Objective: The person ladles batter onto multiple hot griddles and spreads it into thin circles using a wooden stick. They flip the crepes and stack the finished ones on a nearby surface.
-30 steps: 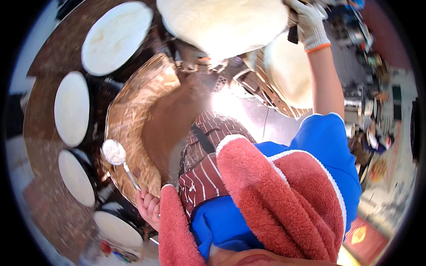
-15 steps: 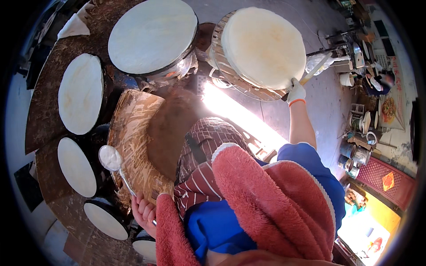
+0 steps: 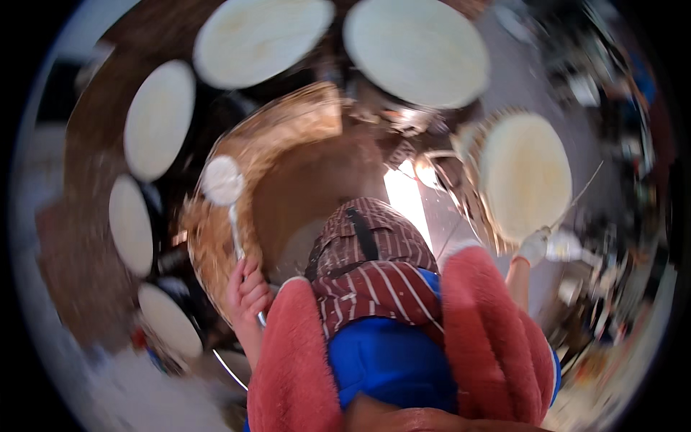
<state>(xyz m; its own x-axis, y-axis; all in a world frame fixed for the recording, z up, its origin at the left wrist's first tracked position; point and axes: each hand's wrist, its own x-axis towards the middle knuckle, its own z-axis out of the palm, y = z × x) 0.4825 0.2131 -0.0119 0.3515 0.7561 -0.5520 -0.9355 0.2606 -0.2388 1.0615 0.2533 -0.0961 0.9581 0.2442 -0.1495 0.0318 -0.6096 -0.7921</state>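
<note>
While the bare left hand (image 3: 248, 291) is clamped round a long metal ladle (image 3: 229, 209) handle, the gloved right hand (image 3: 534, 247) grips a round woven tray (image 3: 524, 176) rim — hands well apart.

5 pale round discs (image 3: 160, 119) ring a brown curved counter (image 3: 86, 165); a striped apron (image 3: 374, 277) sits below.
</note>
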